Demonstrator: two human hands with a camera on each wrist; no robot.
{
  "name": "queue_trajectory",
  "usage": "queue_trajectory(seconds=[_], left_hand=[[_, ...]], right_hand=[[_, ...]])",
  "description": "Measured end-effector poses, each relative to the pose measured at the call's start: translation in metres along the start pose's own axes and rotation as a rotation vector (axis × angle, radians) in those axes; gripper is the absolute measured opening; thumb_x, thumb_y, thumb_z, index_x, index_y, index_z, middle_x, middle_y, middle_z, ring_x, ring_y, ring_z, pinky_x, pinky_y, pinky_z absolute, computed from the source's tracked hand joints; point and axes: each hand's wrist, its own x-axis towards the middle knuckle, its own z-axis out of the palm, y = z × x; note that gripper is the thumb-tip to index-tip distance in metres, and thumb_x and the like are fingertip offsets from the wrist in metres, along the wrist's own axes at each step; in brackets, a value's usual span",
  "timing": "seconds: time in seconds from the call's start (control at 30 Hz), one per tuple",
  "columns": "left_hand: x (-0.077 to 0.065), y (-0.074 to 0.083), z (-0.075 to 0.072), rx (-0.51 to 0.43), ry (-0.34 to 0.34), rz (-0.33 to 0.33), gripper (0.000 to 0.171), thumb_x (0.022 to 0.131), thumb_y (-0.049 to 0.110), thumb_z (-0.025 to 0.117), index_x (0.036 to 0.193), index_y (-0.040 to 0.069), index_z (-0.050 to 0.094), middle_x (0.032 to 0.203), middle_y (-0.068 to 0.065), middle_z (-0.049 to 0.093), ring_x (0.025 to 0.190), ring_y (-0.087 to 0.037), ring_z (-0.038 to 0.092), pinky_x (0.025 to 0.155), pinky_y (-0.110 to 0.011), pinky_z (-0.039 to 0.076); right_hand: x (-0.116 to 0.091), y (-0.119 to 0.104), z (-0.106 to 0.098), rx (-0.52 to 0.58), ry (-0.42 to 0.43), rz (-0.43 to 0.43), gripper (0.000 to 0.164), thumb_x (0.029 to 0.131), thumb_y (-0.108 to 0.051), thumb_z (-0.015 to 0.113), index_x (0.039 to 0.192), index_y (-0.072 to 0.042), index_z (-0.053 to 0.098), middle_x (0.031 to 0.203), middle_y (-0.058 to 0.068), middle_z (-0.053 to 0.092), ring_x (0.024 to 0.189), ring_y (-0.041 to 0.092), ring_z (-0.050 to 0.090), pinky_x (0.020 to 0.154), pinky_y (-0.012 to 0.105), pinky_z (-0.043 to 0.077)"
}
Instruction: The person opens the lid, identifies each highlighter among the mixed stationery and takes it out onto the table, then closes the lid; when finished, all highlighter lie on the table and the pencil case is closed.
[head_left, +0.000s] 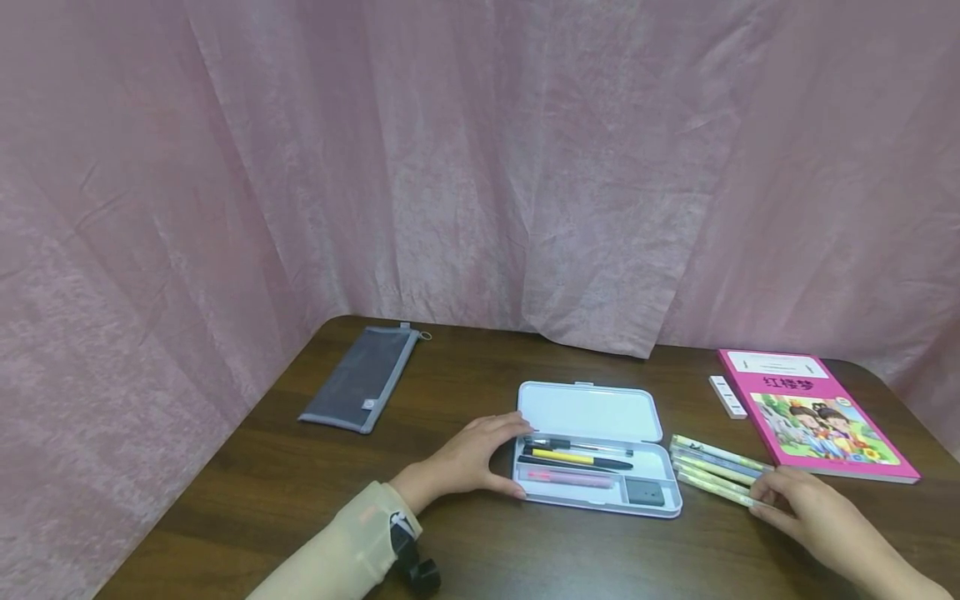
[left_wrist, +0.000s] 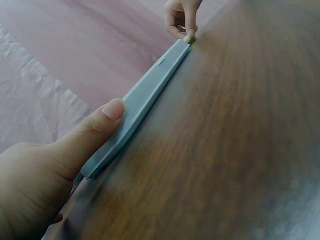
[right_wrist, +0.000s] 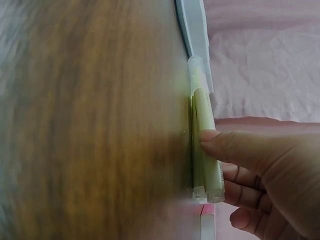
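Observation:
A pale blue pencil case [head_left: 592, 505] lies with its lid raised back. Inside are a black-and-clear pen [head_left: 592, 447], a yellow-and-black pen [head_left: 573, 456], a pink pen [head_left: 570, 479] and a dark grey eraser [head_left: 645, 492]. My left hand [head_left: 472, 458] holds the case's left end, thumb [left_wrist: 100, 125] against its front side and fingers by the hinge. To the right, my right hand [head_left: 802, 504] pinches the near ends of a row of pale yellow-green pens [head_left: 712, 467]. Their far ends sit right by the case's right edge. In the right wrist view, the thumb presses one pen [right_wrist: 205, 120].
A grey mesh zip pouch [head_left: 360, 379] lies at the back left of the wooden table [head_left: 300, 483]. At the right lie a pink book [head_left: 817, 417] and a small white box-like block [head_left: 727, 397]. A pink curtain [head_left: 465, 167] hangs behind, touching the table's back edge.

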Motion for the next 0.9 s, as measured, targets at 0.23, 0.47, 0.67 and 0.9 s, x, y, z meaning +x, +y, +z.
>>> queue_trajectory(seconds=[0.23,0.47,0.67,0.9], left_hand=[[0.0008,-0.0003,-0.0003,0.007,-0.005,-0.004,0.087,0.062,0.078,0.049,0.134,0.029,0.038,0.144,0.007,0.034,0.134,-0.011,0.031,0.110,-0.040,0.027],[0.0004,0.0000,-0.0008,0.003,-0.008,-0.001,0.087,0.063,0.077,0.050,0.134,0.029,0.038,0.145,0.006,0.033,0.135,-0.012,0.029,0.110,-0.041,0.027],[0.0001,0.0003,-0.0009,0.001,-0.005,0.002,0.087,0.063,0.077,0.050,0.134,0.029,0.038,0.145,0.006,0.033,0.135,-0.012,0.030,0.110,-0.041,0.027],[-0.0006,0.0005,-0.0012,-0.008,-0.006,-0.003,0.087,0.063,0.077,0.050,0.134,0.029,0.037,0.145,0.006,0.033,0.135,-0.012,0.029,0.110,-0.041,0.027]], right_hand=[[0.0009,0.0005,0.0020,0.007,0.003,-0.003,0.029,0.063,-0.015,0.078,0.069,-0.029,0.053,0.065,-0.023,0.038,0.061,-0.011,0.032,0.050,0.018,0.033],[0.0015,0.0001,0.0026,-0.006,0.007,-0.033,0.031,0.061,-0.014,0.078,0.068,-0.029,0.052,0.065,-0.024,0.037,0.061,-0.011,0.031,0.050,0.017,0.032],[0.0018,-0.0004,0.0019,-0.007,0.025,-0.052,0.032,0.060,-0.013,0.078,0.068,-0.029,0.052,0.065,-0.024,0.036,0.061,-0.011,0.031,0.049,0.017,0.032],[0.0029,-0.0011,-0.0022,0.002,0.014,-0.041,0.029,0.060,-0.014,0.079,0.068,-0.027,0.054,0.064,-0.025,0.038,0.060,-0.012,0.032,0.049,0.017,0.034]])
